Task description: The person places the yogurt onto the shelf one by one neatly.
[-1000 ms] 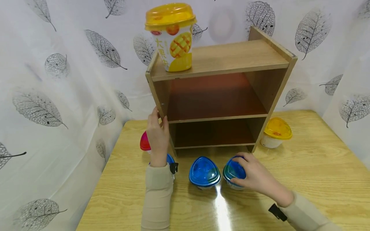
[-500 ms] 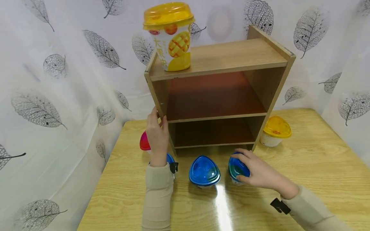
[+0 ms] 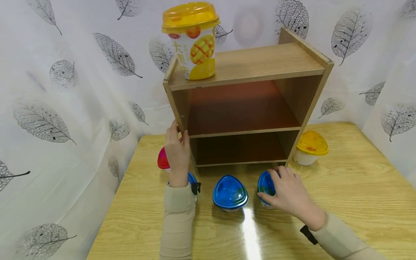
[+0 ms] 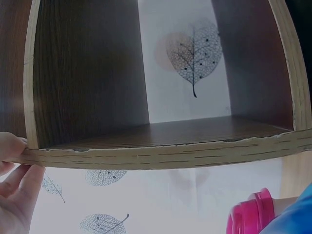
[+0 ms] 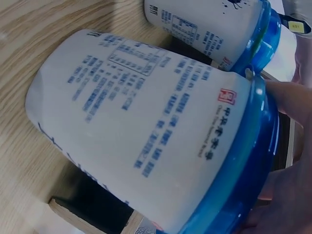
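Note:
With thumb and fingers on either side of the panel, my left hand grips the left upright of a wooden shelf unit; the left wrist view shows its fingers at the panel's edge. My right hand holds a white paper cup by its blue lid. This cup stands on the table before the unit's right end, its lid partly covered by the fingers. Left of it is a second blue-lidded cup. Another blue lid is mostly hidden behind my left wrist.
A tall yellow-lidded cup with a mango picture stands on the unit's top left. A shorter yellow-lidded cup is right of the unit, and a pink-lidded cup is at its left. Behind hangs a leaf-print curtain.
My right hand has slid its blue-lidded cup slightly right and toward the shelf unit, away from the middle cup, and its wrist has turned a little. My left hand has stayed in place.

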A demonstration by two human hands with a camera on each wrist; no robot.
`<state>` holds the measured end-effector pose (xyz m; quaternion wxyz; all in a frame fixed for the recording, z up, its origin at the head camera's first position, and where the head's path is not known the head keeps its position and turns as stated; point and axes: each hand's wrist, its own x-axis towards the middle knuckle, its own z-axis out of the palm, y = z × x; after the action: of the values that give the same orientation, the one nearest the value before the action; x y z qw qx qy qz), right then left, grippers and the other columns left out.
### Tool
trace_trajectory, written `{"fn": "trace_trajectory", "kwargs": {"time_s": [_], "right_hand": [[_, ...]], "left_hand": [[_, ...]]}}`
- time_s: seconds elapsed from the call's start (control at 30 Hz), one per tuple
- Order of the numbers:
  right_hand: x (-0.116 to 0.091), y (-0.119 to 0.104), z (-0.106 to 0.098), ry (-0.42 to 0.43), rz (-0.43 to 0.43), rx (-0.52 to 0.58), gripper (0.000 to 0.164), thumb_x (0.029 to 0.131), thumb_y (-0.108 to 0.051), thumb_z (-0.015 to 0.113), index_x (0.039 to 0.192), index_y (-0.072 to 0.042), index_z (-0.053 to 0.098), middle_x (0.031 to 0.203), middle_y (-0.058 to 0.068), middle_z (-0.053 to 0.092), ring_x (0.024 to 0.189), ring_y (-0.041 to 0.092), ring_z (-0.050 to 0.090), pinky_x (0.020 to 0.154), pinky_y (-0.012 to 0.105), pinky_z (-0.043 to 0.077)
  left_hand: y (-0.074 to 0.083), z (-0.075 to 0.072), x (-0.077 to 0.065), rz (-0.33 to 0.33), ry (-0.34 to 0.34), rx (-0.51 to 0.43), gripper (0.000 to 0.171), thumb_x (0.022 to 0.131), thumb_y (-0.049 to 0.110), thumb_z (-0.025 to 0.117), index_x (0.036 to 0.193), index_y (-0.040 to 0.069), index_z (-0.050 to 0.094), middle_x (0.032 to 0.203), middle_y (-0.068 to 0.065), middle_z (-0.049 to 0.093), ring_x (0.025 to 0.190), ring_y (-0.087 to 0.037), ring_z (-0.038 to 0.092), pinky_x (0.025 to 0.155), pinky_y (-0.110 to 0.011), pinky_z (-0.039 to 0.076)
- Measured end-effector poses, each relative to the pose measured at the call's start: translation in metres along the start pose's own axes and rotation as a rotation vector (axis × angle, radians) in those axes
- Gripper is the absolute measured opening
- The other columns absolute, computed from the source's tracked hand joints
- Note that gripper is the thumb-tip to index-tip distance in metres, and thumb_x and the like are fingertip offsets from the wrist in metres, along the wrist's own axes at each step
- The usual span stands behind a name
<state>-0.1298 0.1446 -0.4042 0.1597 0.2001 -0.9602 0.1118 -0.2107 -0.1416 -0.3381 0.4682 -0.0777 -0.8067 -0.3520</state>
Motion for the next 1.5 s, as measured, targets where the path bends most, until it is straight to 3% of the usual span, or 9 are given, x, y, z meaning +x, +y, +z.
{"fn": "trace_trajectory", "kwargs": {"time_s": [0.33, 0.47, 0.73, 0.97, 1.27, 1.5], "right_hand": [[0.000, 0.006, -0.009, -0.088, -0.100, 0.096, 0.062, 0.060, -0.032, 0.076, 0.111, -0.003, 0.056, 0.111, 0.019, 0.050, 0.098, 0.036, 0.047, 0.072, 0.053, 0.042], [-0.001, 0.006, -0.010, -0.079, -0.082, 0.133, 0.056, 0.062, -0.026, 0.074, 0.110, -0.004, 0.056, 0.113, 0.019, 0.049, 0.099, 0.037, 0.047, 0.076, 0.055, 0.039], [-0.006, 0.008, -0.006, 0.054, 0.013, -0.017, 0.061, 0.064, -0.046, 0.070, 0.100, 0.002, 0.058, 0.094, 0.021, 0.052, 0.084, 0.035, 0.049, 0.064, 0.050, 0.040], [-0.007, 0.009, -0.006, 0.040, 0.029, -0.066, 0.067, 0.062, -0.051, 0.069, 0.100, 0.004, 0.058, 0.088, 0.019, 0.050, 0.076, 0.033, 0.048, 0.056, 0.045, 0.040], [-0.004, 0.013, -0.012, -0.085, 0.014, 0.085, 0.061, 0.064, -0.037, 0.074, 0.108, 0.002, 0.056, 0.106, 0.022, 0.051, 0.095, 0.038, 0.048, 0.074, 0.053, 0.043], [-0.004, 0.016, -0.017, -0.144, 0.006, 0.212, 0.060, 0.066, -0.024, 0.073, 0.116, 0.000, 0.051, 0.119, 0.023, 0.046, 0.104, 0.041, 0.044, 0.078, 0.056, 0.041]], "left_hand": [[0.001, 0.001, 0.000, 0.005, 0.006, 0.002, 0.036, 0.084, 0.003, 0.058, 0.117, -0.005, 0.047, 0.100, -0.021, 0.055, 0.086, -0.029, 0.058, 0.064, -0.036, 0.052], [0.000, 0.001, 0.000, -0.003, 0.005, 0.004, 0.036, 0.084, 0.002, 0.058, 0.117, -0.005, 0.047, 0.101, -0.021, 0.055, 0.087, -0.029, 0.058, 0.064, -0.037, 0.052], [-0.001, 0.001, -0.001, -0.008, 0.001, -0.002, 0.036, 0.084, 0.003, 0.058, 0.117, -0.005, 0.047, 0.101, -0.021, 0.055, 0.088, -0.030, 0.058, 0.064, -0.038, 0.052], [-0.001, 0.001, -0.001, -0.013, -0.009, -0.002, 0.036, 0.084, 0.004, 0.057, 0.118, -0.004, 0.047, 0.102, -0.020, 0.055, 0.089, -0.028, 0.058, 0.065, -0.036, 0.052], [-0.001, 0.001, 0.000, -0.018, -0.011, -0.008, 0.036, 0.084, 0.003, 0.058, 0.118, -0.005, 0.047, 0.100, -0.021, 0.054, 0.088, -0.029, 0.058, 0.064, -0.039, 0.052], [-0.001, 0.001, 0.000, -0.022, -0.008, -0.009, 0.036, 0.084, 0.003, 0.058, 0.117, -0.005, 0.047, 0.099, -0.021, 0.054, 0.088, -0.029, 0.058, 0.064, -0.039, 0.052]]}}
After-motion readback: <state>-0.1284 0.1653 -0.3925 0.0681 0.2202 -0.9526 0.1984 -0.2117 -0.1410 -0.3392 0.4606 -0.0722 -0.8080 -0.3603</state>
